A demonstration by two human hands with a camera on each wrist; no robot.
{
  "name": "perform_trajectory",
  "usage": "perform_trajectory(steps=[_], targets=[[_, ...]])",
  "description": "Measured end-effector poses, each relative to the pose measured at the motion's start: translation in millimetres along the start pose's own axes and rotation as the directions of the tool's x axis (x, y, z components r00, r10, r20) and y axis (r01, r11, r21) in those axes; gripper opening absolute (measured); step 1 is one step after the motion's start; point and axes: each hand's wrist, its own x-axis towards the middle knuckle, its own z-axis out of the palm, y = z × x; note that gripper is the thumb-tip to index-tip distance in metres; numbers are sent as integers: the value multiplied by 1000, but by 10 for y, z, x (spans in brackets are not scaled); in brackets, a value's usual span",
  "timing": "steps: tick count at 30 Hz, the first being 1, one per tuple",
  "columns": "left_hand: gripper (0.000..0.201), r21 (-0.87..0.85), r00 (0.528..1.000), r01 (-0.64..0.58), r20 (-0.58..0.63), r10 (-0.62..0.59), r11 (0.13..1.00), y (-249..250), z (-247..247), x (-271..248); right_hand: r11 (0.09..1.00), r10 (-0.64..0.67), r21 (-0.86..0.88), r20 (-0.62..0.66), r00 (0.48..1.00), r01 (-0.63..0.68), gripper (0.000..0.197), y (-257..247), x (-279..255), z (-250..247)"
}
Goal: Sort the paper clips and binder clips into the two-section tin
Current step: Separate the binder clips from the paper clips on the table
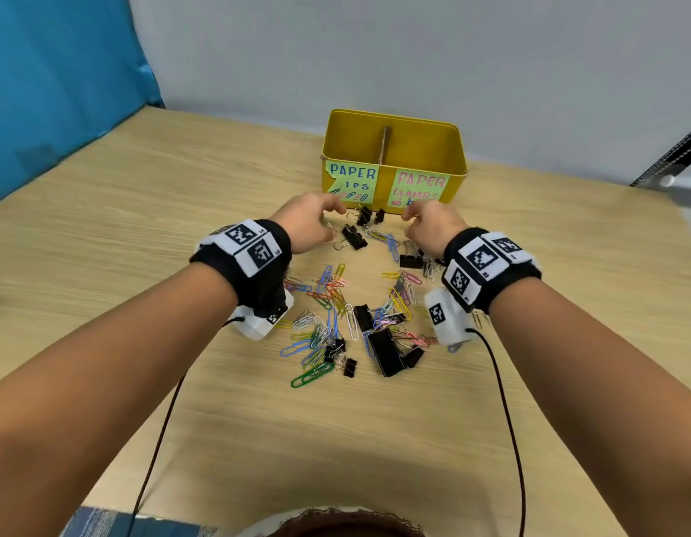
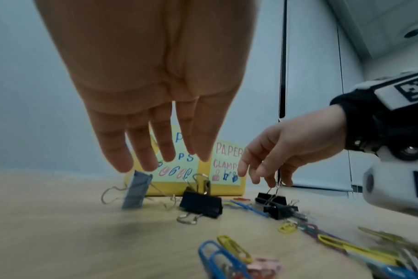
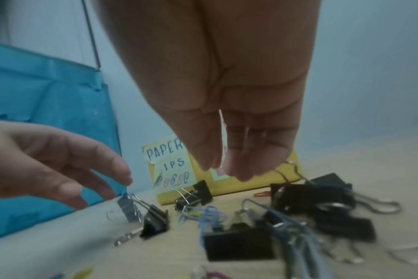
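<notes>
A yellow tin (image 1: 394, 117) with a middle divider (image 1: 384, 145) stands at the back; its left label reads paper clips, its right label paper clamps. My left hand (image 1: 331, 223) hangs just before it with straight fingers (image 2: 166, 151), the tips at the top edge of a grey-looking binder clip (image 2: 137, 190) that stands tilted on the table. A black binder clip (image 1: 353, 237) lies between my hands. My right hand (image 1: 412, 222) points its fingers (image 3: 239, 169) down, close over the raised wire handle of another black binder clip (image 2: 272, 203). Nothing shows between its fingertips.
Coloured paper clips (image 1: 328, 304) and more black binder clips, one large (image 1: 386, 352), lie scattered on the wooden table (image 1: 181, 188) nearer me. A blue cloth (image 1: 57, 91) hangs at the left. Thin cables (image 1: 161, 439) trail back from both wrist cameras.
</notes>
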Motion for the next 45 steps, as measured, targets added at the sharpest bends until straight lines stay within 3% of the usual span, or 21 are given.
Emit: perform_trajectory(steps=[3, 6, 9, 11, 16, 18, 20, 22, 24, 26, 28, 30, 32, 35, 37, 41, 43, 45], targets=[[55, 193, 977, -76, 210, 35, 978, -14, 73, -27, 962, -59, -252, 175, 983, 102, 43, 31, -61, 69], [65, 435, 924, -127, 378, -53, 892, -14, 128, -59, 920, -32, -368, 271, 962, 135, 41, 23, -114, 61], [69, 545, 936, -70, 325, -134, 836, 63, 140, -53, 921, -28, -379, 164, 986, 89, 34, -22, -75, 29], [69, 556, 957, -53, 266, -117, 829, 161, 154, -47, 919, -92, -368, 152, 984, 143, 38, -110, -39, 61], [82, 525, 937, -84, 331, -112, 847, 265, 213, -25, 836, -158, -426, 418, 895, 346, 62, -308, -136, 213], [86, 511, 919, -67, 367, -147, 857, 189, 195, -14, 799, -128, -460, 499, 857, 387, 60, -272, -210, 173], [88, 512, 917, -33, 357, -177, 858, 112, 168, -26, 836, -122, -400, 534, 837, 377, 51, -211, -260, 55], [82, 516, 931, 18, 302, -202, 856, 109, 169, -56, 942, -133, -222, 439, 889, 251, 42, -136, -233, -79], [71, 511, 962, 53, 205, -182, 858, 203, 180, -99, 981, -110, -124, 263, 959, 147, 40, -30, -112, -132], [62, 468, 986, 46, 118, -114, 882, 332, 180, -139, 969, -37, -233, 213, 976, 87, 44, 33, -3, -125], [57, 410, 996, -12, 81, -24, 912, 434, 179, -168, 930, 6, -356, 265, 964, 92, 41, 47, 37, -66], [56, 374, 991, -90, 125, 46, 923, 488, 196, -190, 916, -33, -366, 338, 941, 164, 41, 8, 3, -52], [58, 369, 972, -136, 230, 52, 919, 502, 239, -210, 951, -103, -230, 388, 916, 204, 44, -32, -73, -108], [59, 403, 941, -157, 339, 12, 901, 499, 309, -200, 988, -150, 17, 264, 953, 151, 37, 18, -179, -238], [62, 411, 918, -195, 397, 18, 891, 529, 357, -170, 994, -103, 5, 241, 965, 105, 30, 104, -250, -277], [68, 407, 811, -326, 584, 31, 853, 616, 450, -171, 990, 14, -132, 476, 879, 56, 27, 279, -361, -180], [66, 443, 782, -333, 623, -18, 832, 610, 452, -194, 990, 34, -137, 388, 921, 21, 21, 363, -385, -195], [58, 480, 802, -307, 596, -48, 822, 601, 415, -213, 993, 55, -112, 271, 961, -25, 24, 462, -387, -234]])
